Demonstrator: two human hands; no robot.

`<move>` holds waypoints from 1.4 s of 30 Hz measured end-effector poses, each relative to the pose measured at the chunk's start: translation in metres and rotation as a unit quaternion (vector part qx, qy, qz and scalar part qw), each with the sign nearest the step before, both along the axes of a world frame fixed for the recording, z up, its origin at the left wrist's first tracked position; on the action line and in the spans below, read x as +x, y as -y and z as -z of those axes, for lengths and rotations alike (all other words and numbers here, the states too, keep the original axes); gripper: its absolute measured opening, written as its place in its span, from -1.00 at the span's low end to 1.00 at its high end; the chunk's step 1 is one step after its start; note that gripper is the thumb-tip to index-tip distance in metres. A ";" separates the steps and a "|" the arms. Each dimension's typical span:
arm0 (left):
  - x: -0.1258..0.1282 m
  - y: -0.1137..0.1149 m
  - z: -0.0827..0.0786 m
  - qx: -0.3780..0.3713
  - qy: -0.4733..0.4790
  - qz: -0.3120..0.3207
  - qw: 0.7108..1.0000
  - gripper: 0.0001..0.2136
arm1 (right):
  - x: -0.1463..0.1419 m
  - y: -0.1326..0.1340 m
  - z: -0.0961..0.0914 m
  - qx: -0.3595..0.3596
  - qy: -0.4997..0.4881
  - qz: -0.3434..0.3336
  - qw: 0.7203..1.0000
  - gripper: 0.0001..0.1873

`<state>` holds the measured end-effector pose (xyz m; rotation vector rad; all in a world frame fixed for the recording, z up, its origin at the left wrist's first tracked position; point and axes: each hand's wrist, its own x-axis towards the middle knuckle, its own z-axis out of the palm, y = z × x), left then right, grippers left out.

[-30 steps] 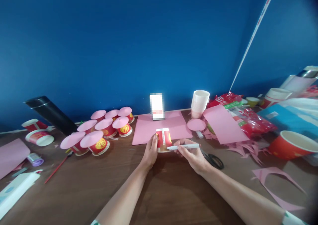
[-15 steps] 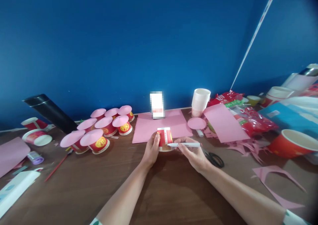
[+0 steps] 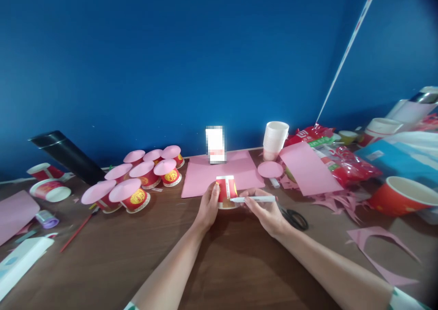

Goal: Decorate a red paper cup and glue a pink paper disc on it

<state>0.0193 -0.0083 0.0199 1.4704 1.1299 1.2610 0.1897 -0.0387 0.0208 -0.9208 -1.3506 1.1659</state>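
A red and white paper cup (image 3: 225, 186) stands upside down in front of me, its wide rim toward the table. My left hand (image 3: 208, 206) is closed around the cup's left side, thumb on the front. Between the fingers of my right hand (image 3: 262, 208) is a white marker pen (image 3: 256, 199), held level with its tip pointing left at the lower part of the cup. Whether the tip touches the surface is too small to tell. Behind the cup lies a sheet of pink paper (image 3: 195, 175), and black-handled scissors (image 3: 296, 219) lie beside my right hand.
Several upturned red cups with pink paper cones (image 3: 126, 190) stand at left, near a black bottle (image 3: 68, 152) and a thin red brush (image 3: 77, 233). At right are stacked white cups (image 3: 274, 139), a pink disc (image 3: 270, 169), red plastic packets (image 3: 354, 164), an orange-red cup (image 3: 393, 203) and pink offcuts (image 3: 369, 260).
The view has shifted very slightly. Both hands, the cup and the marker keep nearly the same positions.
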 end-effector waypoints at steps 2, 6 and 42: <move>0.000 0.000 0.000 -0.005 0.004 0.005 1.000 -0.62 | 0.000 -0.001 0.001 -0.005 -0.002 0.004 1.000 -0.79; 0.000 0.001 -0.001 -0.003 0.000 -0.004 1.000 -0.62 | 0.000 0.000 0.003 -0.002 0.015 0.002 1.000 -0.78; 0.003 0.004 -0.012 -0.032 0.044 -0.016 0.998 -0.64 | -0.009 0.012 -0.012 0.226 0.259 0.167 0.924 -0.80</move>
